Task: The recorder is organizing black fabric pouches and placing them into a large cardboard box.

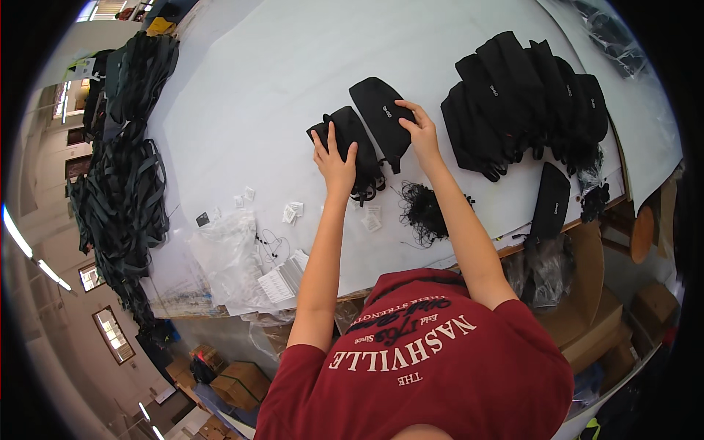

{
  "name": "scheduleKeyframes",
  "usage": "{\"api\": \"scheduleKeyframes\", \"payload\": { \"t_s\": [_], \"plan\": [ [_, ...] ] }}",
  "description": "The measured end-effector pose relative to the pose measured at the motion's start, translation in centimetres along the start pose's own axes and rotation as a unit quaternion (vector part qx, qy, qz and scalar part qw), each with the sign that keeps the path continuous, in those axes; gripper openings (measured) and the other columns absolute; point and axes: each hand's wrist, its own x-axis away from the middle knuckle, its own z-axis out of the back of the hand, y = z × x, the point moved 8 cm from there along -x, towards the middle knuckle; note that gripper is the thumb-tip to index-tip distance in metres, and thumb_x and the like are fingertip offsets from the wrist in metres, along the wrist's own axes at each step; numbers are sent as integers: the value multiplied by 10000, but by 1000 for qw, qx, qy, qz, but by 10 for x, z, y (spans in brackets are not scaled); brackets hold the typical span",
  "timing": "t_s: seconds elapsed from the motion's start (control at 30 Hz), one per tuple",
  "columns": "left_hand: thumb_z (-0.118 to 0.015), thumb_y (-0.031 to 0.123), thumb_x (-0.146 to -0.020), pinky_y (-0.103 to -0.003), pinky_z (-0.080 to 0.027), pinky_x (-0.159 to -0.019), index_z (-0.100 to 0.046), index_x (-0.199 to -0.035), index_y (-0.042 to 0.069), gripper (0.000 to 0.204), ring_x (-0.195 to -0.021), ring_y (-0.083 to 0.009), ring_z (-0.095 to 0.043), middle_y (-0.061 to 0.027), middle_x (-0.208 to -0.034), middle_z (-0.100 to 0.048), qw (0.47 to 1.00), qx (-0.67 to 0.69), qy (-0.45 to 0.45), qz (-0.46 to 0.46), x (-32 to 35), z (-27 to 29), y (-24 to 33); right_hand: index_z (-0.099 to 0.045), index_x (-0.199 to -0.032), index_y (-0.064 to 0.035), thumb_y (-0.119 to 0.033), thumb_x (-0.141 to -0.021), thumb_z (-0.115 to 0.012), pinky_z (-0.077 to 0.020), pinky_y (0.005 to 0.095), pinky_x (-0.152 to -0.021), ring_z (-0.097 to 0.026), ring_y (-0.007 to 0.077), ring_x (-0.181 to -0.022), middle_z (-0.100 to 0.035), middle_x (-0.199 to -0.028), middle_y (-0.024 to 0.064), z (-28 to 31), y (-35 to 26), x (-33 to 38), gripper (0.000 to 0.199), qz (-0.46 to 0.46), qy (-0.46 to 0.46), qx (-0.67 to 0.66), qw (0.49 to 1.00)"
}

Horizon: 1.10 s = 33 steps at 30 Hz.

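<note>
Table [242, 95] with straps [121, 191] heaped along its left edge and a pouch pile [506, 88] on it, upper right of the frame.
Near the centre, the left hand [337, 165] lies upon a small pouch group [352, 136]; just to the right of this, the right hand [422, 128] touches a separate pouch [378, 110]. The string bundle [425, 216] lies below them, partly behind the right forearm. Left of the left forearm are a plastic bag [224, 246] and, at its lower right, a card stack [282, 279]. A box [240, 385] stands on the lower left.
</note>
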Motion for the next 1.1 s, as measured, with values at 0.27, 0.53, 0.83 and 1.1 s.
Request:
{"api": "scheduleKeyframes", "payload": {
  "t_s": [0.27,0.53,0.83,1.1],
  "plan": [
    [-572,186,-861,-539,-202,-1059,-376,-1375,313,564,-1307,-452,-191,-137,-1497,-163,996,-60,15,-64,1,4,17,-498,-1280,-162,-159,-873,-492,-458,341,-838,-591,280,-877,-579,-1033,142,-18,53,25,406,-101,-75,524,843],
    [-423,325,-939,-665,-54,-1019,-376,-1376,333,439,-1371,-412,-69,-25,-1521,-148,992,-95,-56,-62,-3,-6,27,-489,-1295,-204,-353,-826,-573,-396,369,-974,-491,297,-1147,-501,-1230,139,-34,55,25,499,-72,-151,284,944],
    [-458,467,-902,-709,-76,-983,-400,-1345,399,451,-1360,-449,-52,-19,-1524,-128,981,-137,-95,-102,7,-28,38,-483,-1299,-155,-327,-847,-577,-457,346,-858,-562,251,-982,-503,-1245,127,0,14,52,492,-48,-167,429,887],
    [-393,511,-917,-704,-75,-987,-356,-1363,410,458,-1362,-442,-48,-25,-1523,-131,977,-170,-84,-102,-3,-19,22,-609,-1064,-74,-123,-821,-614,-461,291,-687,-589,192,-776,-615,-906,75,212,-155,178,248,181,382,468,776]
  ]
}}
